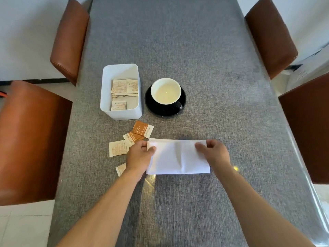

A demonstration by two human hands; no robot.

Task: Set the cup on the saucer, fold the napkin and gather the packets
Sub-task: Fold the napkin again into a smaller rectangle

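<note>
Pinching the far corners of a white napkin (178, 156) on the grey counter (178, 50), the left hand (139, 157) and right hand (216, 153) each grip one end; its long axis runs left-right. Loose packets (131, 139) lie just beside the left hand.

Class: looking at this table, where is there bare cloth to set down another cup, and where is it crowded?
Bare cloth lies right of the saucer and napkin, beyond the white bin, and nearest the person. It is crowded left of the napkin: loose packets lie scattered between the bin and the left hand.
</note>
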